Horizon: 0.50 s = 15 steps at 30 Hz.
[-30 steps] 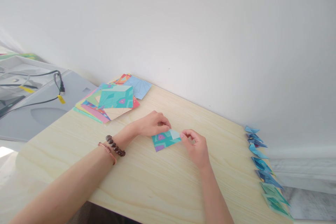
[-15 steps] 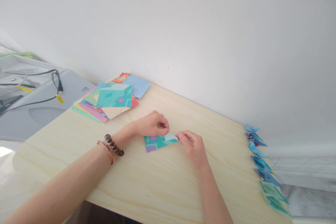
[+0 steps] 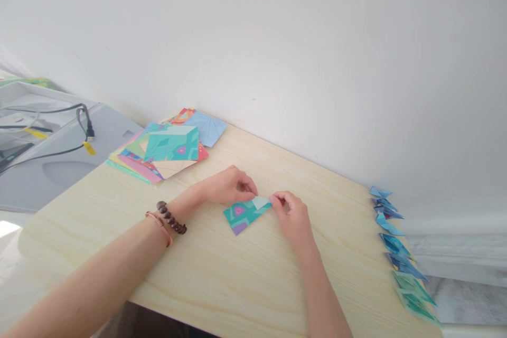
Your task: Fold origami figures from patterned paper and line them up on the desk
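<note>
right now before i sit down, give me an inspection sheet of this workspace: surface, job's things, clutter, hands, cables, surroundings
surface: pale wood-grain table
job's things: one teal sheet with purple patches
clutter: loose pile of papers at the back left; row of blue and green folded papers along the right edge
hands: left hand at the teal sheet's upper edge, exact grip unclear; right hand pinching its right corner
cables: black cables with yellow tags, left of the table
surroundings: white wall behind; grey surface to the left
</note>
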{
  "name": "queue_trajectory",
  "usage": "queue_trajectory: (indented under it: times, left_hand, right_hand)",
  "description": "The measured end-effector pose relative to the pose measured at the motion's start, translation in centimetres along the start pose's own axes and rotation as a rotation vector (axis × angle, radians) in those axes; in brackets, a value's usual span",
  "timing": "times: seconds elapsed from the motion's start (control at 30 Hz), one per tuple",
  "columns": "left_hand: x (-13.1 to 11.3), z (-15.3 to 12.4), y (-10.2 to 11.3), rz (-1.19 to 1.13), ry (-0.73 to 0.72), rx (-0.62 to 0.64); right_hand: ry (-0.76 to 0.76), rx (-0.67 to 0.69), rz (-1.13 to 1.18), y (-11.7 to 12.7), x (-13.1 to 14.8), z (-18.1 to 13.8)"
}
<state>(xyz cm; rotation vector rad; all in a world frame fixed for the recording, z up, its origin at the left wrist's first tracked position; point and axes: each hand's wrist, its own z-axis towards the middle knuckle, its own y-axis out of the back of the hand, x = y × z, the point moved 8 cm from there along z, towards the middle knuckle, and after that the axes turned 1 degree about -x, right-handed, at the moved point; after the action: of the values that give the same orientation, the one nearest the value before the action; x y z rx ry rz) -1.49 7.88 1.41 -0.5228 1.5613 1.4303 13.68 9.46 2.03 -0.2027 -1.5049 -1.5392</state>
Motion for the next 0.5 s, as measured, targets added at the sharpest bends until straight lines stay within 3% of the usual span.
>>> queue_trajectory:
  times: [0.07,0.13,0.23,0.37,0.5]
  left_hand:
    - [0.9,0.1,0.5,-0.06,0.089,-0.072]
    - [1.8,0.0,1.5,-0.143,0.18,-0.221]
    - [2.9,-0.3,2.6,-0.308,0.264,-0.398]
    - [3.4,-0.3,2.0,-0.55,0.311,-0.412]
    - [3.3,-0.3,1.3,-0.683,0.322,-0.379]
  right_hand:
    - [0.053,-0.112,-0.012,0.8,0.7,0.0]
    - [0.116,-0.172,-0.013,1.2,1.6,-0.2]
    - [0.202,-0.135,-0.034,0.4,2.9,-0.5]
    - [0.265,-0.106,-0.132,-0.9,3.6,-0.7]
    - [0.329,-0.191,-0.239,-0.8,3.9,-0.6]
